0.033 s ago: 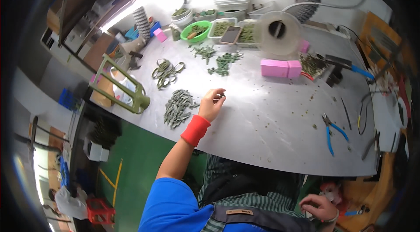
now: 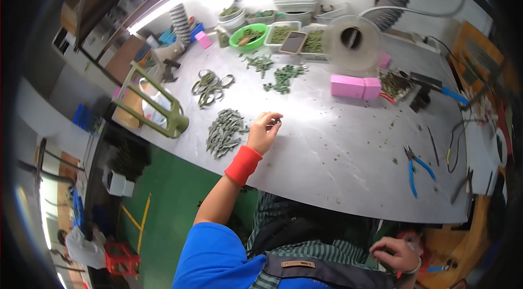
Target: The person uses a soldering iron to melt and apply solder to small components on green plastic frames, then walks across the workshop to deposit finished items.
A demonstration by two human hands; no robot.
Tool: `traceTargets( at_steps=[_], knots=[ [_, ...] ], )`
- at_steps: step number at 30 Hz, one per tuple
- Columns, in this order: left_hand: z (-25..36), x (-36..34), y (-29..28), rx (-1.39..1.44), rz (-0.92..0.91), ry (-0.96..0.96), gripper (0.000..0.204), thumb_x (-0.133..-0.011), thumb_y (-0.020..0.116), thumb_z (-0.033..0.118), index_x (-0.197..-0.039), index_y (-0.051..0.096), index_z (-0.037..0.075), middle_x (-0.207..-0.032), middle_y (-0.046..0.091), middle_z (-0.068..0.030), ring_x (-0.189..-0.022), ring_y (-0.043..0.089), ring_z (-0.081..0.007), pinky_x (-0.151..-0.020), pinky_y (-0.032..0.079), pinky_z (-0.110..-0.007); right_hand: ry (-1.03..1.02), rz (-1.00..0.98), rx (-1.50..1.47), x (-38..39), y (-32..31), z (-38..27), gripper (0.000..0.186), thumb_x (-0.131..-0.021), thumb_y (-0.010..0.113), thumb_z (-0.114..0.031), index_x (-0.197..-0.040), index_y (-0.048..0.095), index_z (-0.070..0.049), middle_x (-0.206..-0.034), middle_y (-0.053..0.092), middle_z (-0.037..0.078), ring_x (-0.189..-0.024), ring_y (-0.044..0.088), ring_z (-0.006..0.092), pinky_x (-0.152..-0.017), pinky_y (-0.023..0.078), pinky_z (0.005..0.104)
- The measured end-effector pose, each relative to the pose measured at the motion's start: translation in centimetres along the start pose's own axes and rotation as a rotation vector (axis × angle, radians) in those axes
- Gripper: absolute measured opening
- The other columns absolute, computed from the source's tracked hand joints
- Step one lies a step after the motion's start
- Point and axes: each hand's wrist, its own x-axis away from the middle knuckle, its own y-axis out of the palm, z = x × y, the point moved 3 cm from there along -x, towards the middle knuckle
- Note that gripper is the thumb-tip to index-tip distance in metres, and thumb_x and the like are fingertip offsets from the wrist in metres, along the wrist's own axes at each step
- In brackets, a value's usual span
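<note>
My left hand (image 2: 263, 131), above a red wristband, is over the middle of the grey table (image 2: 305, 169). Its thumb and forefinger pinch a small dark piece (image 2: 278, 121), too small to make out. Just left of this hand lies a heap of small grey-green pieces (image 2: 224, 130). Behind that heap are green strip loops (image 2: 211, 88), and farther back two loose clusters of green pieces (image 2: 284, 78). My right hand (image 2: 396, 254) is low at the right, below the table's front edge, its fingers loosely bent and apart with nothing visible in them.
Blue-handled pliers (image 2: 416, 170) and a thin dark tool (image 2: 433, 146) lie at the right. Pink blocks (image 2: 351, 87) stand near a translucent funnel (image 2: 354, 60). A green bowl (image 2: 263, 43), tubs and a phone (image 2: 293, 42) line the back. A green frame (image 2: 177, 124) stands left.
</note>
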Motion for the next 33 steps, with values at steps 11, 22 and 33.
traceTargets(
  at_steps=[11, 22, 33],
  knots=[
    [2.3, 10.1, -3.9, 0.791, -0.144, -0.31, 0.03, -0.093, 0.059, 0.006, -0.122, 0.054, 0.002, -0.101, 0.06, -0.0051, -0.093, 0.062, -0.0126, -0.082, 0.05, -0.026, -0.395, -0.086, 0.442, -23.2, 7.7, -10.7, 0.022, -0.086, 0.065, -0.009, -0.108, 0.061, -0.004, -0.092, 0.061, 0.012, -0.073, 0.063, 0.0224, -0.067, 0.051, 0.032],
    [1.8, 17.3, -6.3, 1.16, 0.025, -0.568, 0.041, -0.094, 0.055, 0.004, -0.133, 0.041, 0.004, -0.109, 0.061, -0.0097, -0.1, 0.06, -0.016, -0.088, 0.049, -0.029, -0.926, -0.014, 0.694, -29.3, 16.7, -13.4, 0.034, -0.077, 0.071, -0.011, -0.109, 0.061, -0.008, -0.093, 0.062, 0.008, -0.083, 0.062, 0.027, -0.072, 0.051, 0.035],
    [1.5, 27.6, -14.2, 0.844, 0.397, -0.535, 0.02, -0.095, 0.057, 0.009, -0.112, 0.06, 0.0, -0.1, 0.065, -0.0073, -0.091, 0.062, -0.0139, -0.084, 0.049, -0.027, -0.681, 0.111, 0.517, -43.7, 14.4, -13.4, 0.025, -0.084, 0.069, -0.012, -0.107, 0.065, -0.005, -0.088, 0.061, 0.012, -0.073, 0.064, 0.0213, -0.068, 0.052, 0.0316]
  ],
)
